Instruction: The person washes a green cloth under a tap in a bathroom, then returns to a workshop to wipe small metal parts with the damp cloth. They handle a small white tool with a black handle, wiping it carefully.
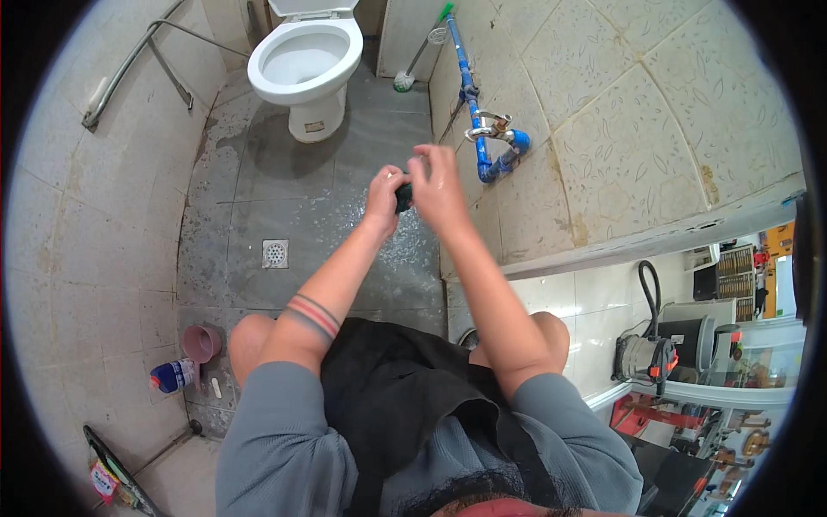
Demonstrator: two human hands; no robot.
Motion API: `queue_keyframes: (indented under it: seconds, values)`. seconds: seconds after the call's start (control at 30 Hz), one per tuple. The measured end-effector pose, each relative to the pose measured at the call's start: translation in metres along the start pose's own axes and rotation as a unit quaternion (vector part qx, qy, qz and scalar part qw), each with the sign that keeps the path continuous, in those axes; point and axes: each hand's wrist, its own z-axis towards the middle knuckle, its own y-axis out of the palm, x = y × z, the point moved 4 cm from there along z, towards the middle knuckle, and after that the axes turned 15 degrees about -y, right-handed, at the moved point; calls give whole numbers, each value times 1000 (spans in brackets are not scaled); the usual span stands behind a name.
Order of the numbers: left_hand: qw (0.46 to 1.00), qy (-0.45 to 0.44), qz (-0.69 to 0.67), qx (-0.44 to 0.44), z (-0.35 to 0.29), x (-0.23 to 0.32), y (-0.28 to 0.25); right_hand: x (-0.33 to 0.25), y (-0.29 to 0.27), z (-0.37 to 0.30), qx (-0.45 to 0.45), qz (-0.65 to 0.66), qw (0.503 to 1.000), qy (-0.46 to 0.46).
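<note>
Both my arms reach forward over the wet grey floor. My left hand [383, 200] is closed around a small dark green, pad-like thing [403, 198], its thumb and fingers bent inward. Only part of that thing shows between the two hands, so its exact kind is unclear. Against its other side is my right hand [438, 188], fingers curled and their tips meeting the left fingertips. Water glistens on the tiles below. To the right of my hands, a metal tap [493, 127] is mounted on a blue pipe [482, 159] along the wall.
Ahead stands a white toilet [303, 65], with a toilet brush [403, 81] beside it. A floor drain [275, 254] lies left of my hands. At lower left are a pink dipper [202, 343] and a blue bottle [172, 376]. A vacuum cleaner [642, 358] stands beyond the right wall.
</note>
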Motion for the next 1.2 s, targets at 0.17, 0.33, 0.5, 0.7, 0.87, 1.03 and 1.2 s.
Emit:
queue_keyframes:
  seconds: [0.17,0.33,0.5,0.7,0.87,1.03,1.2]
  values:
    - [859,252,423,141,-65,22,11,-15,70,-66,54,588,605,534]
    - [843,235,408,261,-65,35,-35,-40,118,-105,43,622,564,541]
    - [834,271,460,139,-77,17,6,-6,128,-111,96,656,550,508]
    - [777,286,540,153,-49,38,-34,-15,137,-110,33,674,487,555]
    - [762,301,568,75,-55,18,8,30,154,-131,88,794,401,448]
    - [928,146,326,106,-34,57,-14,14,163,-136,-32,657,494,569]
    - [996,84,-14,10,-41,59,-12,1,133,-94,115,714,427,543]
